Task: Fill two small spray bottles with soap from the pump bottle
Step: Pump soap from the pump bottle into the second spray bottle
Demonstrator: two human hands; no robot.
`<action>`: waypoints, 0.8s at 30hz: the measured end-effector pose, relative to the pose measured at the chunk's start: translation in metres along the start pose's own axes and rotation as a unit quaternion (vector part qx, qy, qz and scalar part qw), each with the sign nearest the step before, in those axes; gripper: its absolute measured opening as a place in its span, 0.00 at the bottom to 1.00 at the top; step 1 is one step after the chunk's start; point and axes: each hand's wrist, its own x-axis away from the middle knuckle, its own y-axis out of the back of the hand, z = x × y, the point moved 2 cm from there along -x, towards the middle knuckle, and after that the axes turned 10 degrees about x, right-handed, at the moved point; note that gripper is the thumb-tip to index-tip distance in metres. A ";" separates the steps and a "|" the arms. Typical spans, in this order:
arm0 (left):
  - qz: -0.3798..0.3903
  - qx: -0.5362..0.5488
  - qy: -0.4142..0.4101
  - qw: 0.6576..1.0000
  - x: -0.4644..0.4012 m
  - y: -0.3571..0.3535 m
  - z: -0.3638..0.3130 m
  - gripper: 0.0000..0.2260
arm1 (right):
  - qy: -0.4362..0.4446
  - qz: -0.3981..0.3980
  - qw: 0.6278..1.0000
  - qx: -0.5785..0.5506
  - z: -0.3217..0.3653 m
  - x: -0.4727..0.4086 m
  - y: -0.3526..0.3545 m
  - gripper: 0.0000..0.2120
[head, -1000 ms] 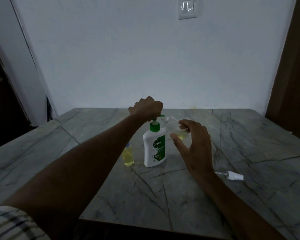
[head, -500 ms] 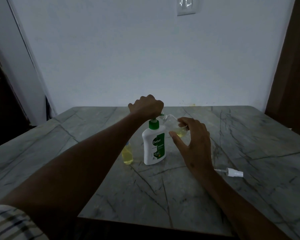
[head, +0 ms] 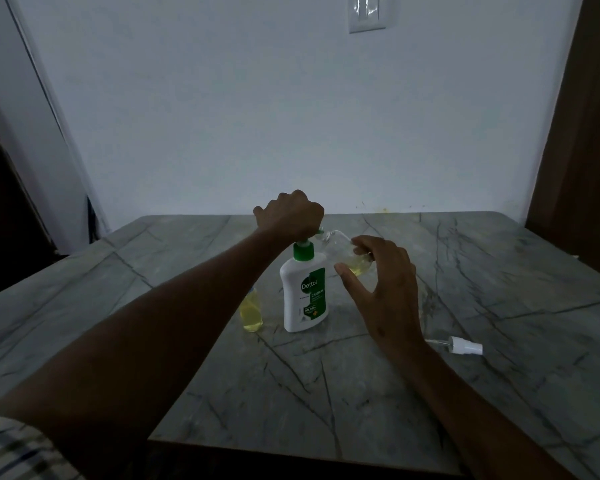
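Pressing on the pump bottle, the left hand is curled over its head. The right hand pinches the small spray bottle, tilted, its mouth toward the nozzle. Another filled bottle stands left; the tabletop is bare rightward.

Probably a dim home room: marble table, wall switch.

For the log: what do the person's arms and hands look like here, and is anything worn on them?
Both forearms are bare from elbow to wrist. The left hand and right hand are bare, with no gloves, rings or watch visible in the dim light. The edge of a light sleeve with dark checked stripes shows at the left upper arm.
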 end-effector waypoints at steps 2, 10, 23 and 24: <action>-0.001 -0.006 -0.002 1.000 -0.001 0.002 0.000 0.09 | 0.002 -0.001 1.000 -0.001 -0.001 0.000 -0.001 0.20; -0.003 0.004 0.000 1.000 -0.002 0.002 -0.002 0.08 | 0.000 -0.002 1.000 -0.003 -0.001 0.000 -0.002 0.20; -0.001 0.015 0.001 1.000 0.001 0.004 0.000 0.08 | -0.010 0.002 1.000 0.004 -0.003 0.000 -0.004 0.21; -0.002 0.015 0.001 1.000 0.001 0.004 0.000 0.08 | -0.009 0.002 1.000 0.004 -0.004 0.000 -0.004 0.21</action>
